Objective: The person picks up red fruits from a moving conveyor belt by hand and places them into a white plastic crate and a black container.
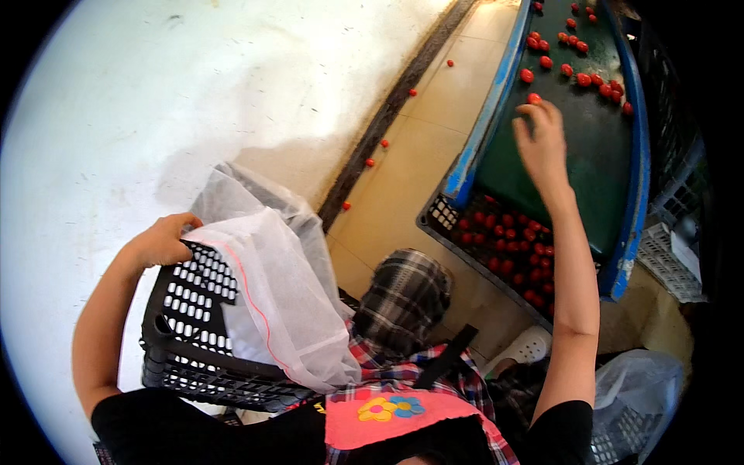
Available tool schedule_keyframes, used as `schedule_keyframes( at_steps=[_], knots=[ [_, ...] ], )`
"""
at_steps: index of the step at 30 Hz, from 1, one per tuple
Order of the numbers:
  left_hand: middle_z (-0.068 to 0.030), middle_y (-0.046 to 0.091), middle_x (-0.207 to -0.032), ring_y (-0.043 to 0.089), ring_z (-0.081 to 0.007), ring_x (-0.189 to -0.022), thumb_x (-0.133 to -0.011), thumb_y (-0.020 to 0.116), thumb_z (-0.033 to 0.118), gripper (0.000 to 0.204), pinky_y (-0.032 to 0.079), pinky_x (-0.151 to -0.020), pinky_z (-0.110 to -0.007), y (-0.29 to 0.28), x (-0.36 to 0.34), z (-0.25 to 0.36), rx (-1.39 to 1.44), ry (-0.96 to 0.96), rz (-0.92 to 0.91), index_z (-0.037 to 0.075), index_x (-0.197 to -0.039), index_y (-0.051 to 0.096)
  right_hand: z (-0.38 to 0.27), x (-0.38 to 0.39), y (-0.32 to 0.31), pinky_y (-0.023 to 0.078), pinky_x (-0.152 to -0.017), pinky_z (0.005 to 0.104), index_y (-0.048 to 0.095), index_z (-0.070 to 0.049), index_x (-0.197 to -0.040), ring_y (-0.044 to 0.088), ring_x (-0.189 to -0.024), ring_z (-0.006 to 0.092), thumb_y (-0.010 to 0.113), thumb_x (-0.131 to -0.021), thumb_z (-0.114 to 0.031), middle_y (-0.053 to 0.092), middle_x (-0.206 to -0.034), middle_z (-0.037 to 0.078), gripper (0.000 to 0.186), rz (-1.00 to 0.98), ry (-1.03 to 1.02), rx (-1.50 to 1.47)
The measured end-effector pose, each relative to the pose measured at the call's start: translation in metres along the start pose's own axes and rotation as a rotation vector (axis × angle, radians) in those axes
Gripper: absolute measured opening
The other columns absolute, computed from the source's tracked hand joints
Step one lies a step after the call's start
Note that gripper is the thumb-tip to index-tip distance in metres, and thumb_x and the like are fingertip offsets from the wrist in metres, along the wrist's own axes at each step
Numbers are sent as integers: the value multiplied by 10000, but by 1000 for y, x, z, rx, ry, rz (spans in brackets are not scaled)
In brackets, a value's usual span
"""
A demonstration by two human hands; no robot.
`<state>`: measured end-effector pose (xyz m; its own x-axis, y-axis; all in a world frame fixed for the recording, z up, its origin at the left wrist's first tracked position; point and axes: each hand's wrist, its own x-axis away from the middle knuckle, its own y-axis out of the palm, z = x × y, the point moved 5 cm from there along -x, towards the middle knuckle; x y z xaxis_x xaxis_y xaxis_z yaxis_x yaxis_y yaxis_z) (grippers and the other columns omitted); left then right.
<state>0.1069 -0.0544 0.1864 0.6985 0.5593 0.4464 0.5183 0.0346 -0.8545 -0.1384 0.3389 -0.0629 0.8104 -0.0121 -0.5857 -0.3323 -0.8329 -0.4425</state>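
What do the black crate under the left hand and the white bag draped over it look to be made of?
The black crate looks like moulded rigid plastic: a regular grid of slots pierces its walls, and the finish is dull with a slight sheen. The white bag looks like thin non-woven fabric or fine mesh: it is translucent and creased, with a red line of stitching; which of the two is unclear. The left hand grips the crate's rim.

We see a green belt [589, 147] at two o'clock carrying red tomatoes [583, 79]; below it a crate [440, 215] of tomatoes stands on the tiled floor [411, 163], where strays lie.
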Motion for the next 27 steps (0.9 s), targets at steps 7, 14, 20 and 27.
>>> schedule_keyframes(
  at_steps=[7, 14, 20, 27],
  knots=[
    [-89, 622, -841, 566, -163, -776, -602, 599, -6, 320, 456, -736, -276, -34, 59, -47, 333, 156, 208, -32, -920, 595, -188, 128, 108, 378, -995, 424, 239, 102, -1335, 404, -1210, 422, 584, -822, -483, 396, -1258, 351, 851, -988, 133, -484],
    [-111, 585, -1066, 543, -185, -971, -638, 701, 84, 512, 431, -857, -299, -54, 8, -124, 559, 255, 222, -1, -1119, 547, -217, 140, 121, 460, -821, 420, 471, 26, -1166, 549, -974, 285, 592, -708, -140, 553, -1048, 148, 502, -967, 1082, -1320],
    [-137, 557, -1191, 522, -244, -1100, -666, 738, 168, 487, 418, -930, -346, -71, -48, -81, 353, 690, 534, 30, -1111, 594, -227, 136, 140, 462, -696, 410, 431, 13, -1093, 529, -856, 257, 562, -667, -91, 506, -985, 151, 458, -603, 1188, -1137],
    [-193, 604, -1063, 579, -306, -986, -810, 484, 3, 250, 443, -849, -355, 94, -173, -196, 390, 452, 546, -18, -1018, 621, -196, 145, 235, 420, -925, 413, 31, 48, -1397, 450, -1127, 409, 638, -696, -195, 262, -1318, 321, 959, -465, 1167, -497]
  ],
)
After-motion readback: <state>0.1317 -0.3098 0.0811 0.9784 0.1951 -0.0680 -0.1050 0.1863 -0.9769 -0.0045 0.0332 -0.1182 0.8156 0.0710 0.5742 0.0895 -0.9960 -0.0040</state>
